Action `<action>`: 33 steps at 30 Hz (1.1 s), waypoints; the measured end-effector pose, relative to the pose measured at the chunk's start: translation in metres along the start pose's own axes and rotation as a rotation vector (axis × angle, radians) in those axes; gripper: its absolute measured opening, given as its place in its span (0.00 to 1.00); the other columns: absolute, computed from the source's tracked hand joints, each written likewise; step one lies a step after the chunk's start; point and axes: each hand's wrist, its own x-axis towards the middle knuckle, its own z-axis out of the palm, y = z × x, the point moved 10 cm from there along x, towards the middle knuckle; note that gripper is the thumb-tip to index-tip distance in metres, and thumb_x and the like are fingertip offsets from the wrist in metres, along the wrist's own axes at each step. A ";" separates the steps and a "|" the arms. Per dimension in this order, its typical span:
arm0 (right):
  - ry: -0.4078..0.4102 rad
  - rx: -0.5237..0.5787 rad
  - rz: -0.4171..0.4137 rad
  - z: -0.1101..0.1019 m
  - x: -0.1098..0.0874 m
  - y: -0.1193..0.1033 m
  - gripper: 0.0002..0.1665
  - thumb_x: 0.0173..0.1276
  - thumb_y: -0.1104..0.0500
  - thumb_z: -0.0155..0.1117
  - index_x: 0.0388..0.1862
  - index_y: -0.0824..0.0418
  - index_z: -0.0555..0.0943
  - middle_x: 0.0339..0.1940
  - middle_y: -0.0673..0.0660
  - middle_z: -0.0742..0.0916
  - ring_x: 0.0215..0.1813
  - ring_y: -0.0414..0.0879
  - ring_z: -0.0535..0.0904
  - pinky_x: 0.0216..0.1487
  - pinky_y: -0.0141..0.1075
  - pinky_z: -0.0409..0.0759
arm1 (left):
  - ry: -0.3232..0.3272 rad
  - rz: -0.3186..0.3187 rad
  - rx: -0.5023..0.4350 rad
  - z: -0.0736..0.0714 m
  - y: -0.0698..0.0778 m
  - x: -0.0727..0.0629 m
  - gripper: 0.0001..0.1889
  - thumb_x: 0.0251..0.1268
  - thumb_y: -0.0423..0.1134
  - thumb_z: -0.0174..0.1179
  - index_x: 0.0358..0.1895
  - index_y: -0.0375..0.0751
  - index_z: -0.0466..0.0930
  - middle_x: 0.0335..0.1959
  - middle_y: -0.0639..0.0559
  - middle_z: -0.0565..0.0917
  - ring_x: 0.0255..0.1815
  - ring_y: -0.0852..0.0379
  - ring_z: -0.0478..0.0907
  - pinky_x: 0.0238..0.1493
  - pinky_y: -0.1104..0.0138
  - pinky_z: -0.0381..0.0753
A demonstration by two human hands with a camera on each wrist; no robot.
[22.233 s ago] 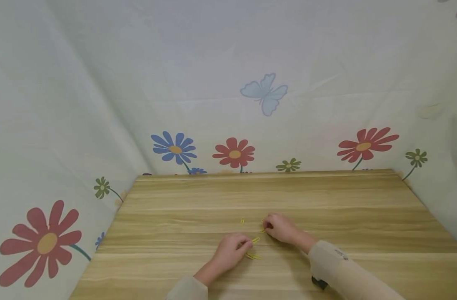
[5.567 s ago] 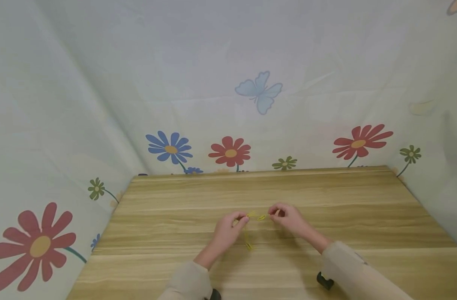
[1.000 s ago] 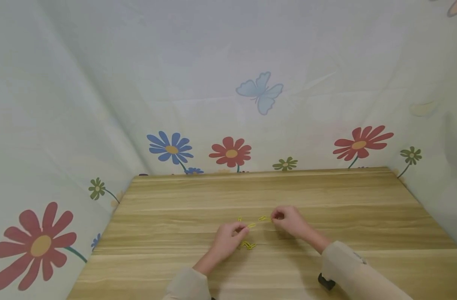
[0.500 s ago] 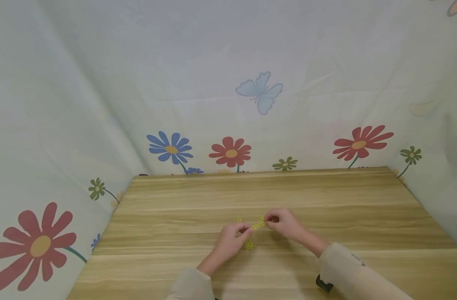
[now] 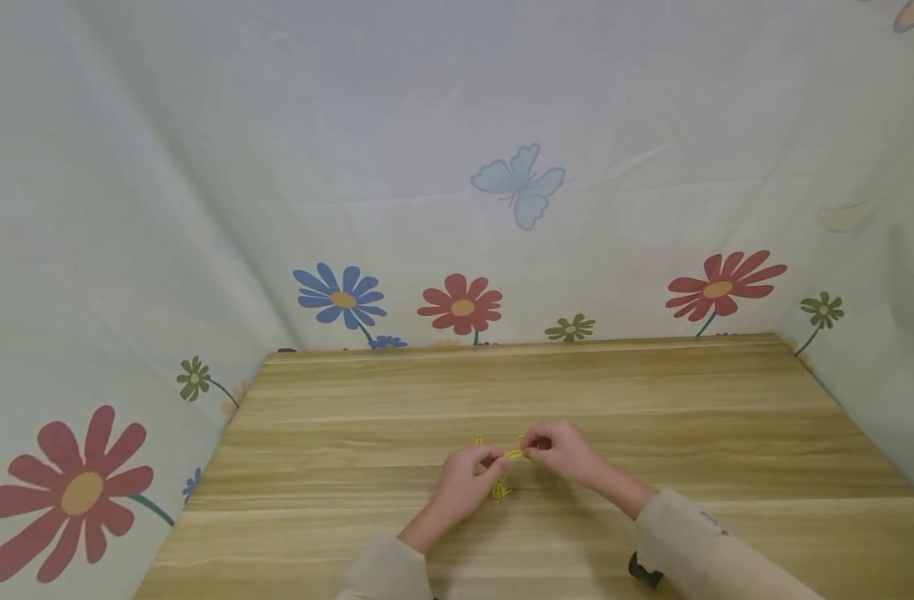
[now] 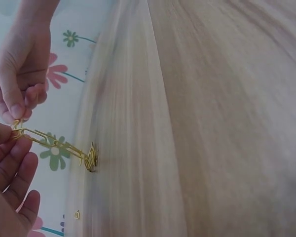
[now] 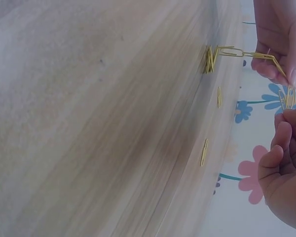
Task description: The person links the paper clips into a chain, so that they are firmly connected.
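In the head view my left hand (image 5: 464,483) and right hand (image 5: 565,452) almost meet above the table. My left thumb and fingers pinch the end of a chain of yellow paper clips (image 7: 232,51). The chain hangs from there, and its lower links lie heaped (image 5: 501,490) on the tabletop. Between finger and thumb my right hand pinches a single paper clip (image 7: 280,100), up against the chain's end clip (image 7: 290,98). Whether these two are hooked together I cannot tell. Fingertips partly cover both clips.
Two loose yellow paper clips lie on the wooden table (image 5: 352,467), one loose clip (image 7: 219,97) nearer the heap and another loose clip (image 7: 204,152) farther off. A flower-printed cloth (image 5: 397,167) closes in the table's back and sides.
Over the last second my right hand has moved left with a paper clip, up to my left hand. Since the earliest frame the chain has been lifted, its lower links heaped below my left hand.
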 end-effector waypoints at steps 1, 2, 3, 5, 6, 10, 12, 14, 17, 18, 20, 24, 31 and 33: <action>0.001 0.001 0.001 0.000 0.000 0.000 0.03 0.55 0.66 0.60 0.26 0.62 0.81 0.26 0.53 0.84 0.25 0.32 0.71 0.25 0.25 0.72 | 0.004 0.002 0.001 0.000 0.000 0.000 0.09 0.58 0.42 0.55 0.32 0.41 0.81 0.26 0.55 0.82 0.27 0.68 0.73 0.29 0.76 0.72; 0.002 0.000 0.002 0.001 0.000 0.000 0.03 0.55 0.66 0.60 0.26 0.62 0.81 0.26 0.53 0.84 0.25 0.31 0.70 0.25 0.25 0.71 | 0.007 0.002 0.000 0.000 0.001 0.000 0.09 0.58 0.42 0.55 0.31 0.42 0.81 0.26 0.56 0.82 0.27 0.68 0.73 0.29 0.76 0.71; 0.004 -0.001 -0.001 0.001 0.000 -0.001 0.03 0.55 0.67 0.60 0.26 0.62 0.81 0.25 0.53 0.84 0.24 0.31 0.70 0.24 0.25 0.71 | 0.011 0.002 0.000 -0.001 0.001 -0.001 0.08 0.58 0.42 0.55 0.31 0.42 0.81 0.25 0.56 0.82 0.27 0.68 0.72 0.29 0.76 0.71; 0.006 0.000 -0.004 0.001 0.000 -0.001 0.03 0.54 0.67 0.60 0.25 0.63 0.81 0.24 0.53 0.84 0.24 0.31 0.69 0.24 0.25 0.71 | 0.020 0.006 0.006 -0.002 0.002 -0.001 0.07 0.58 0.41 0.55 0.30 0.44 0.81 0.25 0.56 0.82 0.27 0.68 0.72 0.30 0.76 0.71; 0.008 -0.001 -0.007 0.001 0.000 -0.002 0.03 0.54 0.67 0.60 0.25 0.63 0.81 0.24 0.53 0.84 0.24 0.30 0.69 0.24 0.25 0.71 | 0.024 0.007 0.007 -0.002 0.002 -0.001 0.07 0.57 0.41 0.55 0.30 0.44 0.81 0.24 0.57 0.81 0.27 0.68 0.72 0.30 0.76 0.71; 0.008 -0.001 -0.011 0.000 -0.001 -0.004 0.03 0.54 0.67 0.60 0.25 0.63 0.80 0.23 0.52 0.83 0.23 0.30 0.69 0.23 0.25 0.70 | 0.034 0.008 0.009 -0.003 0.003 -0.001 0.06 0.57 0.40 0.56 0.29 0.44 0.81 0.23 0.58 0.81 0.26 0.69 0.72 0.31 0.76 0.71; 0.006 0.002 -0.008 0.000 -0.002 -0.004 0.03 0.55 0.67 0.60 0.25 0.63 0.80 0.23 0.52 0.83 0.23 0.30 0.68 0.23 0.25 0.70 | 0.034 0.001 0.008 -0.003 0.003 -0.001 0.06 0.57 0.40 0.55 0.28 0.45 0.80 0.23 0.58 0.81 0.26 0.69 0.72 0.32 0.76 0.71; 0.001 0.006 -0.003 0.001 -0.002 -0.003 0.02 0.55 0.66 0.60 0.25 0.63 0.80 0.22 0.52 0.83 0.23 0.30 0.68 0.23 0.25 0.70 | 0.035 -0.003 0.011 -0.003 0.003 -0.001 0.06 0.57 0.40 0.55 0.28 0.46 0.80 0.23 0.59 0.80 0.27 0.68 0.72 0.32 0.75 0.71; -0.006 0.010 0.003 0.002 -0.002 -0.002 0.03 0.55 0.66 0.60 0.25 0.63 0.80 0.22 0.52 0.82 0.23 0.30 0.68 0.23 0.25 0.70 | 0.039 -0.005 0.020 -0.004 0.003 -0.001 0.06 0.57 0.41 0.55 0.28 0.47 0.80 0.23 0.59 0.80 0.27 0.69 0.72 0.32 0.75 0.70; -0.007 0.011 0.001 0.002 -0.002 -0.002 0.02 0.55 0.66 0.60 0.25 0.63 0.80 0.22 0.52 0.82 0.23 0.30 0.68 0.23 0.25 0.70 | 0.042 -0.004 0.024 -0.004 0.003 -0.001 0.06 0.57 0.41 0.55 0.28 0.47 0.80 0.23 0.59 0.80 0.26 0.69 0.71 0.32 0.75 0.70; -0.007 0.010 -0.002 0.002 -0.002 -0.001 0.02 0.55 0.66 0.60 0.25 0.63 0.80 0.22 0.52 0.82 0.23 0.30 0.68 0.23 0.25 0.70 | 0.047 -0.002 0.031 -0.004 0.003 -0.001 0.06 0.57 0.41 0.55 0.27 0.47 0.80 0.23 0.59 0.80 0.26 0.69 0.71 0.31 0.76 0.70; -0.003 0.007 0.000 0.003 -0.002 -0.001 0.02 0.55 0.66 0.60 0.25 0.62 0.80 0.22 0.51 0.82 0.22 0.30 0.68 0.22 0.25 0.70 | 0.061 0.007 0.043 -0.005 0.005 -0.001 0.05 0.56 0.40 0.55 0.27 0.46 0.80 0.22 0.58 0.81 0.25 0.68 0.71 0.30 0.76 0.70; -0.006 0.013 0.013 0.004 -0.003 0.001 0.03 0.56 0.66 0.60 0.25 0.62 0.79 0.21 0.51 0.81 0.21 0.31 0.67 0.21 0.26 0.69 | 0.086 0.011 0.082 -0.007 0.009 -0.002 0.05 0.55 0.39 0.56 0.27 0.45 0.80 0.22 0.57 0.81 0.25 0.68 0.73 0.29 0.76 0.70; -0.008 0.018 0.020 0.004 -0.003 0.002 0.03 0.57 0.66 0.60 0.25 0.62 0.79 0.22 0.51 0.82 0.22 0.32 0.67 0.22 0.26 0.69 | 0.094 0.014 0.093 -0.007 0.010 -0.002 0.06 0.55 0.39 0.55 0.27 0.44 0.80 0.22 0.57 0.81 0.24 0.68 0.72 0.28 0.76 0.70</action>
